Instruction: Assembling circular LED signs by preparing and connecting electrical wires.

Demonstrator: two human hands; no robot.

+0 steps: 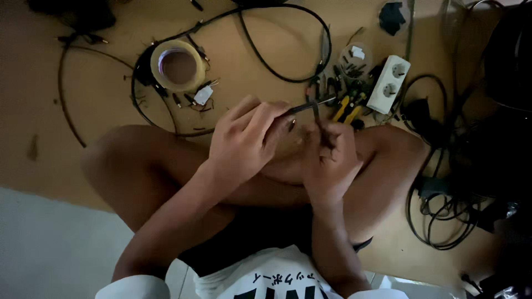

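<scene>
Tape roll (178, 66) left of socket block (390, 83)

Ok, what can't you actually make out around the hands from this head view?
- Thin dark piece between the hands: too small and dim to identify.
- Left hand grip: fingertips curl over it, contact hidden.
- Right hand grip: fingers cover what it pinches.
- Tools by the white power strip: heaped, only yellow handles clear.
- Dark cables at right: lost in shadow.

Thin dark cable (310, 105), stiff, approx level, pinched at its near end by left hand (244, 141). Far end meets a short upright piece gripped in right hand (330, 158), above the knees.
</scene>
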